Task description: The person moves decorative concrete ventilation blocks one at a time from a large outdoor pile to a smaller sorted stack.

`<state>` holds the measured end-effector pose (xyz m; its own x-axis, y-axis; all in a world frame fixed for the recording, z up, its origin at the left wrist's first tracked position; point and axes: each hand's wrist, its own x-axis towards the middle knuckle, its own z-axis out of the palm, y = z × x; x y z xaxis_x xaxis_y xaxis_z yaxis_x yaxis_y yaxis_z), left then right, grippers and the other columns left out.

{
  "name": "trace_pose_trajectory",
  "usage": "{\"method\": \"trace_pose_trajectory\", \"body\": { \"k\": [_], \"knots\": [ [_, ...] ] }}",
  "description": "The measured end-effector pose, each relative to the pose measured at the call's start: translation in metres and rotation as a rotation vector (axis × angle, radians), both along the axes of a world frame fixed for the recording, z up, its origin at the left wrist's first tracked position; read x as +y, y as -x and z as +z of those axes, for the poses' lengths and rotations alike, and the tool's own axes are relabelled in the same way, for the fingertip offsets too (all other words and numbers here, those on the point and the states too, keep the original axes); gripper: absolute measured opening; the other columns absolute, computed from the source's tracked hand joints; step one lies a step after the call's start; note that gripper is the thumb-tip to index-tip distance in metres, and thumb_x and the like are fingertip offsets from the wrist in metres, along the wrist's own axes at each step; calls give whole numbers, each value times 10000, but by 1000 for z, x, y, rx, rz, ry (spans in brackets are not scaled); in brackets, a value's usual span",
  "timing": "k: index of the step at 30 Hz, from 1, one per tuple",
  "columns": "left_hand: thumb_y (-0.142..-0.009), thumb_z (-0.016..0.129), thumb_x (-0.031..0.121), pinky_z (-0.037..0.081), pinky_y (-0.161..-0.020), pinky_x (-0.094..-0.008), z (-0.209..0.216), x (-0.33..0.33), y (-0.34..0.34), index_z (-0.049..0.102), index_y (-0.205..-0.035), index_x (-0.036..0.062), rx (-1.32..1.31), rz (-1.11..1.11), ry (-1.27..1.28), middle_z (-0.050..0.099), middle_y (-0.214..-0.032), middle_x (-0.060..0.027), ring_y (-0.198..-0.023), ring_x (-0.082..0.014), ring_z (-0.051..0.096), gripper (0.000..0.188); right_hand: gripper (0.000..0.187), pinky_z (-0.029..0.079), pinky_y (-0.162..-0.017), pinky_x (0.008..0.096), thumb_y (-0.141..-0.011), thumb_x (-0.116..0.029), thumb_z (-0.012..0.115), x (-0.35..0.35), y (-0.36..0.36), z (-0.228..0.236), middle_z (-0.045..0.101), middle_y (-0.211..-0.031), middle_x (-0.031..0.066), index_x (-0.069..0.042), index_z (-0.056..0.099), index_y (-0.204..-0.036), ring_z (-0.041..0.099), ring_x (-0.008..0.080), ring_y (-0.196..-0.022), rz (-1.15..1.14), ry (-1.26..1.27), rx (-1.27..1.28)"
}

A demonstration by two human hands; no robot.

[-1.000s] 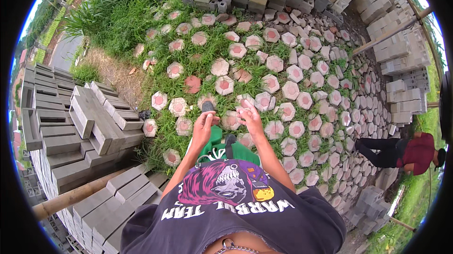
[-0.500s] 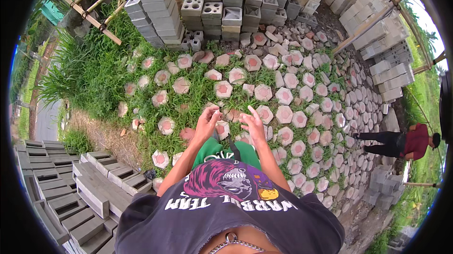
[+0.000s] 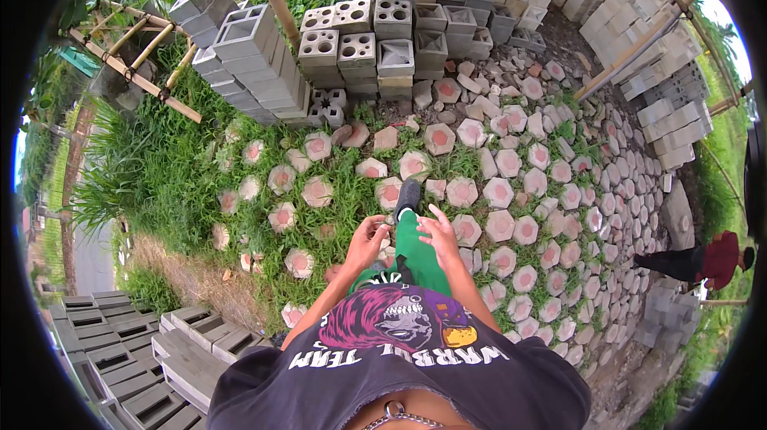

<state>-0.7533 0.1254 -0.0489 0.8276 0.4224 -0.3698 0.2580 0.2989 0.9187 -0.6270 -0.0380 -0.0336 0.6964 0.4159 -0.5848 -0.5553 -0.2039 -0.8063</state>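
My left hand (image 3: 366,243) is in front of my body, its fingers loosely curved and apart, with nothing visible in it. Beside it on the right, my right hand (image 3: 439,237) has its thumb and fingers spread, holding nothing I can see. Between the two hands my leg in green trousers (image 3: 417,245) reaches forward. The dark shoe (image 3: 408,195) on that foot is over the hexagonal paving stones (image 3: 415,165), which have reddish centres and grass growing between them. Neither hand touches a block or a stone.
Stacked grey hollow blocks (image 3: 254,59) and round-holed blocks (image 3: 353,47) stand ahead. More blocks (image 3: 112,354) lie at lower left. A bamboo frame (image 3: 136,79) leans at far left. Broken stones (image 3: 487,91) lie near the stacks. A person in a red top (image 3: 719,261) is at right.
My leg has swung forward into view between my hands. The block stacks ahead have shifted in the view and look nearer. Both hands stay raised and apart, and the person at right has changed stance.
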Motion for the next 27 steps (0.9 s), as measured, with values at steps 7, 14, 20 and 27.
{"method": "trace_pose_trajectory", "body": {
  "k": [7,14,20,27],
  "knots": [
    [-947,539,208,475,-828,-296,-11,96,-137,484,-1228,-30,31,8,-31,648,-1035,-134,-893,-162,611,373,625,479,-778,315,-896,-232,598,106,-154,-14,630,-1099,73,-79,315,-1432,590,160,-950,0,-64,-27],
    [-958,524,228,474,-779,-275,-7,183,-275,491,-1224,-14,-26,37,-3,650,-1057,-128,-883,-142,611,361,588,469,-809,317,-916,-216,573,168,-287,-3,627,-1112,72,-68,325,-1428,576,134,-963,-53,-93,-114],
    [-952,533,230,473,-774,-283,-16,220,-323,490,-1227,-5,52,6,23,650,-1057,-117,-885,-142,610,364,586,474,-804,328,-915,-229,572,186,-333,-13,612,-1141,81,-78,330,-1428,579,156,-962,-112,-20,-52],
    [-950,532,237,476,-801,-300,-61,266,-371,481,-1242,-28,93,-40,62,650,-1056,-132,-897,-166,617,398,605,474,-799,324,-903,-245,589,236,-381,-36,610,-1146,85,-86,333,-1427,585,159,-953,-77,112,4]
  ]
}}
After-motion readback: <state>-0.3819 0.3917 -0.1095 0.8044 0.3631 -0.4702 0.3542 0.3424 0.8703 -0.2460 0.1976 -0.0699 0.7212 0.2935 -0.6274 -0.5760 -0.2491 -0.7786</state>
